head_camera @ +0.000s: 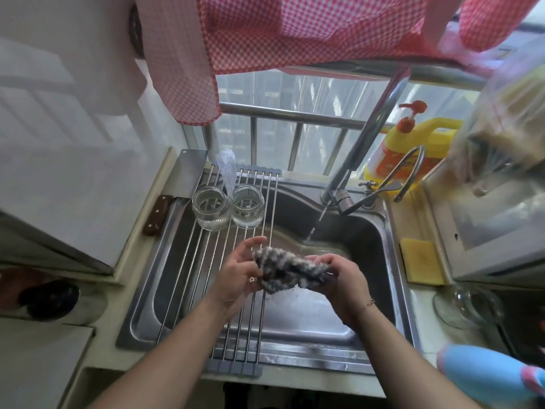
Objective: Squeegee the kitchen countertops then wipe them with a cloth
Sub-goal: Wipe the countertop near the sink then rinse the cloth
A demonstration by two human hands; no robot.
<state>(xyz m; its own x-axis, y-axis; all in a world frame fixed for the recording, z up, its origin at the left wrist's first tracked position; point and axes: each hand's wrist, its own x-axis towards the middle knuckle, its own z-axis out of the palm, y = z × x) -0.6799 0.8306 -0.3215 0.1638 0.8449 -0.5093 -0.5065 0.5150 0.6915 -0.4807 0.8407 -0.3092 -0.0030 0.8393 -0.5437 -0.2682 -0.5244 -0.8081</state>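
Cloth (290, 271): grey-and-white knit, bunched, held over the sink (380, 240) basin between both hands; left hand (240, 274) grips its left end, thumb and fingers closed on the fabric, upper fingers partly spread; right hand (343, 278) pinches the right end, fingers curled shut on it; drips fall below the cloth.

Tap (365, 137) runs; stream (312, 228) lands far of the cloth, not on it; I judge the step as rinsing and wringing before the wipe; to do it well I would pass the cloth under the stream, then twist the ends opposite ways, low in the basin, so spray stays inside the rim.

Edges: roll-up rack (206, 261) spans the left part of the sink, just under the left wrist; two glass jars (228, 206) stand on its far end, near the left hand's sweep; keep the elbow in.

Right: yellow sponge (420, 261) on the sink edge, soap bottle (413, 149) far right behind a second curved spout (408, 172); glass bowl (466, 305) on the near-right counter; knife (157, 214) far left by the wall.

Open room: basin centre, toward me; checked cloths (250, 33) hang overhead, limiting lift; no squeegee in view.
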